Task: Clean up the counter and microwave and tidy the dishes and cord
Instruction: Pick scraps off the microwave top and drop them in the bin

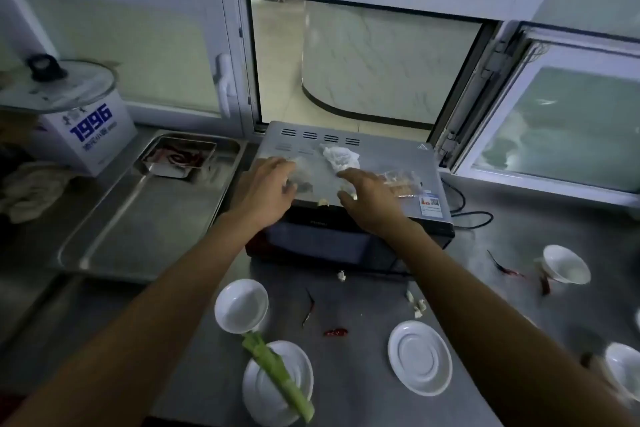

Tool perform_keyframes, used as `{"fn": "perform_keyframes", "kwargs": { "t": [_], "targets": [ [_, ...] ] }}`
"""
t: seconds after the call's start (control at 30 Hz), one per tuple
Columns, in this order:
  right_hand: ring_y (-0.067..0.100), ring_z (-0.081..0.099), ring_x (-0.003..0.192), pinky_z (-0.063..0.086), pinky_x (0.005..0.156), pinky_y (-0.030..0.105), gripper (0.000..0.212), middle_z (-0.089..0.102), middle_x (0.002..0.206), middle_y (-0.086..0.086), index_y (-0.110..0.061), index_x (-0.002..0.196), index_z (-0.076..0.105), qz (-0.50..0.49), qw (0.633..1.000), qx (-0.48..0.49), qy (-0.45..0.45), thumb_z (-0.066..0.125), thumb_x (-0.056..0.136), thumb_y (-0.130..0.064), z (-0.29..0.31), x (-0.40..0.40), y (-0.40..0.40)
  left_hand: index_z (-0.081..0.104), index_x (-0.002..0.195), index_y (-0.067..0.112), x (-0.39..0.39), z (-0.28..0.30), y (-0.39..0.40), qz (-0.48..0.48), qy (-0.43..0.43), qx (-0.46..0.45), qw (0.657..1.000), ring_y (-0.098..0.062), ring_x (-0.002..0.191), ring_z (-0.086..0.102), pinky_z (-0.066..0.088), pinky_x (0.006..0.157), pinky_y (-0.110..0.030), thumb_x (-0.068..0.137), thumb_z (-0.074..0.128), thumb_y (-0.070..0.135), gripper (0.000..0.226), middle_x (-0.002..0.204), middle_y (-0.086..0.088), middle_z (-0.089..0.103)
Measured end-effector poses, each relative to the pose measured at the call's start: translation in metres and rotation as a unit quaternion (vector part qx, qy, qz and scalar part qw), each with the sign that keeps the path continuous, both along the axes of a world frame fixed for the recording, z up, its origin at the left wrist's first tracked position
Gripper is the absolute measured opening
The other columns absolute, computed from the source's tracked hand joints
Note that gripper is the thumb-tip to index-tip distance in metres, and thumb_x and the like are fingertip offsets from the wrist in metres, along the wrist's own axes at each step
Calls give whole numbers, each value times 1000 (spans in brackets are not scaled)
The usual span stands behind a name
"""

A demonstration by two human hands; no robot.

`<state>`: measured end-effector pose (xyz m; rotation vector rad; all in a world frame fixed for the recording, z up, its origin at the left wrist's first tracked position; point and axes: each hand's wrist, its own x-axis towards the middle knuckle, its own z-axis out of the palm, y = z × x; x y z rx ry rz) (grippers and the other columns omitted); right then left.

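The bench [519,236] is brushed steel with a dull sheen, as is the tray [145,218] at its left edge. The microwave [381,163] has a matt grey metal top and glossy dark front. The saucers [419,357] and bowls [241,306] look like glossy white ceramic. A crumpled paper tissue [339,156] lies on the microwave.

Open window [363,59] behind, white box [93,139] left

Blue "1996" on the white box [90,135]; the microwave [381,163] sticker's print is too small to read

Dim room; white-framed frosted windows [166,55], the middle pane open onto pale floor [277,55].
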<state>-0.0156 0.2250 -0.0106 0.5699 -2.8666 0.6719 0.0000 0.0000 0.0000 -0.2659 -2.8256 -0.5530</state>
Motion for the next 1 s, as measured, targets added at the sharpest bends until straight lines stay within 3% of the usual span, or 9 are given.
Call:
{"fn": "perform_keyframes", "kwargs": {
  "t": [0.1,0.27,0.37,0.47,0.8,0.9,1.0],
  "targets": [
    [31,59,113,50,91,40,41,63,130,10,-16,134,58,-13,1000,-6,5,61,94,-24,-1,-8,-10,55,137,20,-16,-6,-12,7,-12,6,1000,-29,127,47,47,98,-49,96,58,22,41,140,-5,55],
    [34,54,120,47,99,47,43,59,136,12,-15,137,57,-42,999,12,-24,61,94,-22,4,-32,-18,53,140,27,-38,-18,-18,-2,-36,-11,999,-30,129,44,44,102,-47,94,61,23,47,143,-4,52],
    [34,52,124,46,102,48,43,58,138,10,-16,136,58,-45,999,24,-13,59,93,-19,2,-50,-21,55,137,31,-50,-24,-19,-10,-30,-26,999,-29,122,49,46,96,-44,92,62,23,46,138,-2,56],
    [31,44,132,38,107,45,44,53,145,6,-18,138,56,-55,997,48,-12,56,94,-19,-3,-67,-20,63,123,34,-59,-25,-14,-26,-17,-46,998,-26,105,54,48,82,-39,91,59,20,35,118,-1,64],
    [29,41,130,35,105,47,48,56,143,4,-24,143,50,-72,992,87,-57,56,96,-22,-7,-117,-27,74,104,9,-82,-22,-14,-33,-31,20,999,-34,96,60,51,82,-45,87,57,1,25,104,-13,67],
    [29,43,128,36,104,46,40,62,134,7,-23,136,58,-78,993,76,-55,59,97,-24,-12,-124,-29,75,100,6,-85,-20,-15,-27,-22,41,999,-34,93,63,51,82,-44,84,59,-3,25,102,-13,68],
    [26,57,117,44,103,46,27,68,123,6,-20,122,69,-81,995,36,-55,60,97,-19,-16,-127,-29,76,98,8,-87,-17,-17,-14,-6,77,997,-32,93,65,53,83,-43,84,60,-2,24,102,-11,70]
  ]
}}
